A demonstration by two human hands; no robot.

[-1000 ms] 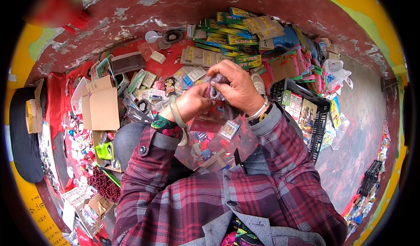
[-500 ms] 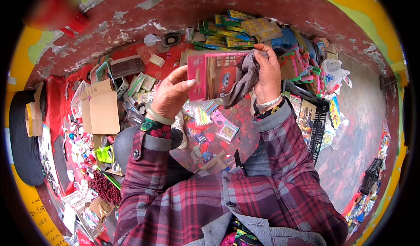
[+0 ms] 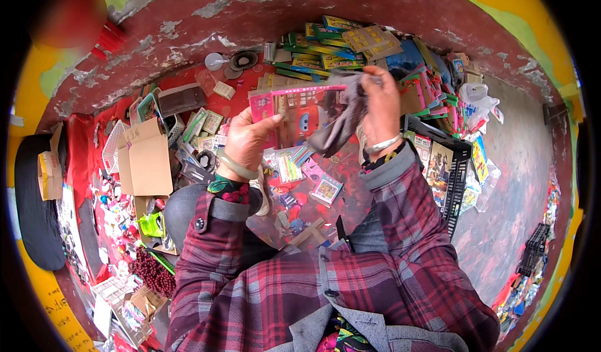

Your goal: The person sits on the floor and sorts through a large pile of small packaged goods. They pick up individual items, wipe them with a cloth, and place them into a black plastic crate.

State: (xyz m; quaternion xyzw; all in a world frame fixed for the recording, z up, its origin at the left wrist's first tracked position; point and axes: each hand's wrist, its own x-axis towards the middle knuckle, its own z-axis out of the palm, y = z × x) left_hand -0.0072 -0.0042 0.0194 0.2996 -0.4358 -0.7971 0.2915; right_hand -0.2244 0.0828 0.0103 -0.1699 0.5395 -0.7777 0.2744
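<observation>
My left hand (image 3: 245, 140) pinches the left edge of a pink-edged box (image 3: 305, 117) with a cartoon car on its front, thumb on the front face. My right hand (image 3: 380, 108) is closed round a dark grey cloth (image 3: 341, 123), which hangs over the right side of the box and hides that end. Both are held up in front of me. Below them on the red floor lie a pink card pack (image 3: 325, 186) and a bundle of thin coloured sticks (image 3: 289, 166).
Stacked green and yellow boxes (image 3: 322, 48) lean at the far wall. A black plastic crate (image 3: 460, 176) stands right, near a white plastic bag (image 3: 479, 104). To the left are an open cardboard box (image 3: 145, 158), a white basket (image 3: 113, 145) and dark red beads (image 3: 150, 270).
The box has shifted slightly left and tilted, along with my left hand. My right hand and the cloth have changed angle, the cloth still against the box's right side.
</observation>
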